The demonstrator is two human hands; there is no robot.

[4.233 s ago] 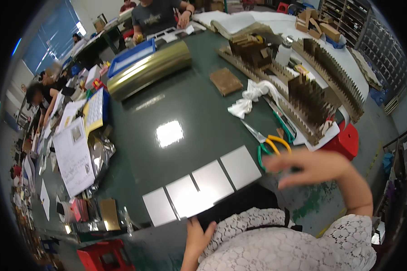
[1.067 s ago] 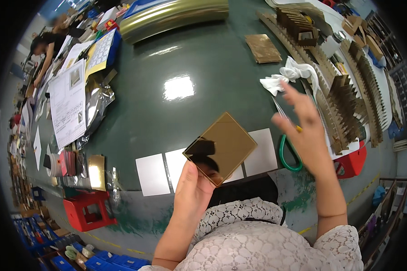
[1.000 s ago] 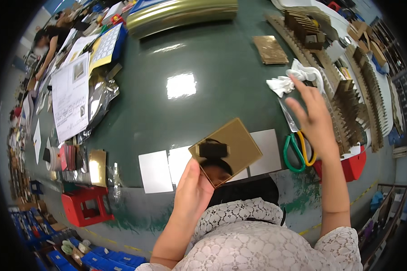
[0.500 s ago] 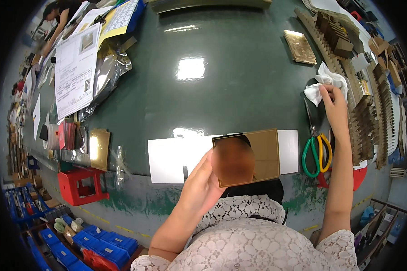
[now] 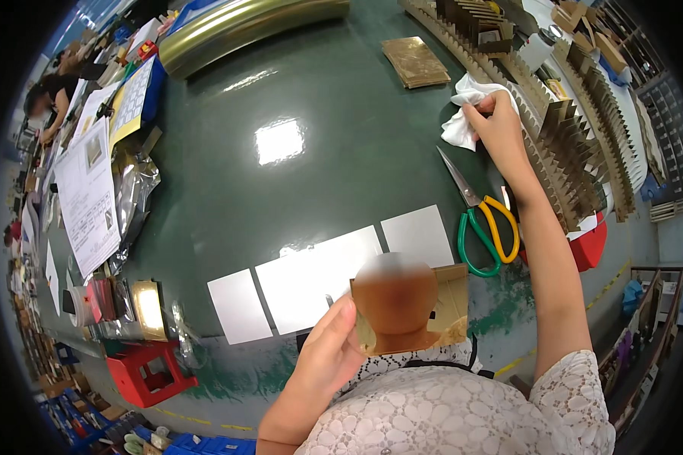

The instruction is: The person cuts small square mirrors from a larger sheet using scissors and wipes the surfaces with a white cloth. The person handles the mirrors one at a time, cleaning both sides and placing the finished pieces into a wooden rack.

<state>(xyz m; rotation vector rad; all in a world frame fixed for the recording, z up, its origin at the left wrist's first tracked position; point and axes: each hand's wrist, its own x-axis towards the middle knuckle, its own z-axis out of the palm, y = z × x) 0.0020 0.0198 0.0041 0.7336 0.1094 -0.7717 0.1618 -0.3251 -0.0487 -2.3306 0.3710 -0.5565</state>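
Observation:
My left hand [image 5: 328, 350] grips a gold mirror plate [image 5: 453, 299] by its left edge, close to my body and tilted so that a blurred reflection fills much of it. Off to the right, my right hand [image 5: 501, 130] has its fingers closed on a crumpled white cloth [image 5: 458, 129] lying on the table. Below that hand lie scissors [image 5: 473, 200] with one green and one yellow handle, points facing away from me. Three white rectangular pieces, left [image 5: 240, 306], middle [image 5: 311, 267] and right [image 5: 417, 233], lie in a row beyond the plate.
A stack of gold plates [image 5: 415, 62] sits at the far right, beside rows of saw-toothed brown strips [image 5: 558, 163]. A shiny gold roll [image 5: 250, 34] lies at the back. Papers [image 5: 87, 197] cover the left side; a red stool [image 5: 148, 371] stands below the edge.
The view has swung, shifting the table's things leftward. My left hand has brought the mirror plate lower and nearer my body, tilting it. My right hand's fingers have closed further over the cloth.

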